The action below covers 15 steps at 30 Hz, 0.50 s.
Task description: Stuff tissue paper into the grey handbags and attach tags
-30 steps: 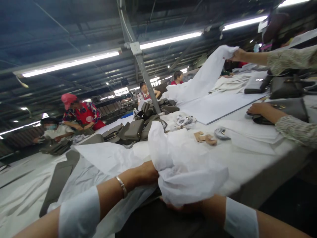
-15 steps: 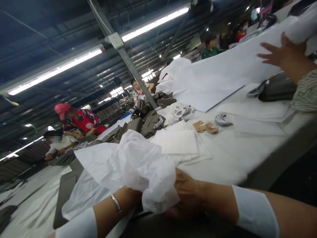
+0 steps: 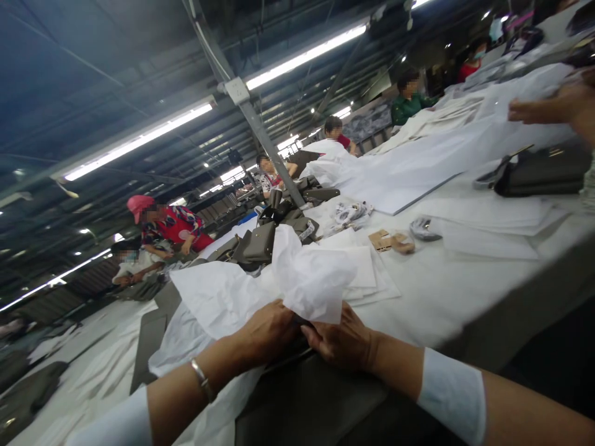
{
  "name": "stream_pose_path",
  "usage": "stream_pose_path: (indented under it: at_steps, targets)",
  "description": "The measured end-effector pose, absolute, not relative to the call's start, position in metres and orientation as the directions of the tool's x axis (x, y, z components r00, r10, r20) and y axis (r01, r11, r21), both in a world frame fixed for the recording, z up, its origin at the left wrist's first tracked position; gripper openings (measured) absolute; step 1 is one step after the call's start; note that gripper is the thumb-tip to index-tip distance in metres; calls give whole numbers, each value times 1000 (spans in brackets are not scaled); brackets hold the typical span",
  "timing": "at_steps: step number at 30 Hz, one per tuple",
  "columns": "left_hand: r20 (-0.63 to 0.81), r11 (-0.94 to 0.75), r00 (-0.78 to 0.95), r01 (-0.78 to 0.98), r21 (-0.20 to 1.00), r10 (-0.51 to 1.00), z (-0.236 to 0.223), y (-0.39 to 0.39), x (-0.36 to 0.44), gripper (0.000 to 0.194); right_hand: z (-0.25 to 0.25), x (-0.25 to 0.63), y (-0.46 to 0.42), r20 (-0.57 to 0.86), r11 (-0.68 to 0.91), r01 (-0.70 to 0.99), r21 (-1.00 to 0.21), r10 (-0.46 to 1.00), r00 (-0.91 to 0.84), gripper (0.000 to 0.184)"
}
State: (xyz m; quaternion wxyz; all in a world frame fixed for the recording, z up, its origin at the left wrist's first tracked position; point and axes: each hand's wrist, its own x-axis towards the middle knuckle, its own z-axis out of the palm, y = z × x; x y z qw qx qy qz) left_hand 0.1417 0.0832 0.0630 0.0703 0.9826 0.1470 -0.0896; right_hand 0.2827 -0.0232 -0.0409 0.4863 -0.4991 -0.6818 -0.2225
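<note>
The left hand and the right hand sit close together at the near edge of the bench, fingers curled and pinching a crumpled sheet of white tissue paper. The paper bunches up from between the two hands and stands above them, with its loose part trailing away to the left over the bench. A bracelet circles the left wrist, and a white sleeve cover wraps the right forearm. Under the hands lies a dark grey bag, touching them from below.

Just beyond the paper rests a stack of flat white sheets. Farther off, a heap of grey handbags sits around a slanting metal post. To the right of the stack lie a small brown tag and a coil of strap, near each other. On the far right, another person's hand reaches over a large white sheet, beside a dark handbag. Other workers sit along the far left side of the bench
</note>
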Motion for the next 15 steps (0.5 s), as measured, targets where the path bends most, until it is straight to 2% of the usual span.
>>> stream_pose_path:
  at_steps: [2,4,9,13,15]
  targets:
    - [-213,-971,947,232,-54,238,67,79,129,23,-47,282,-22,907,435,890,-137,416,-64,13]
    - [-286,-978,936,192,-81,207,67,79,121,24,-54,283,-23,916,452,887,-99,390,-96,11]
    - [-326,-969,921,243,46,216,54,80,130,19,-55,288,-27,909,536,818,-207,414,-41,11]
    - [-398,-912,874,371,175,279,39,82,163,17,-51,290,-24,927,631,743,-225,374,-37,15]
    - [-413,-895,872,381,232,264,31,84,183,16,-50,292,-21,933,655,727,-208,355,-53,14]
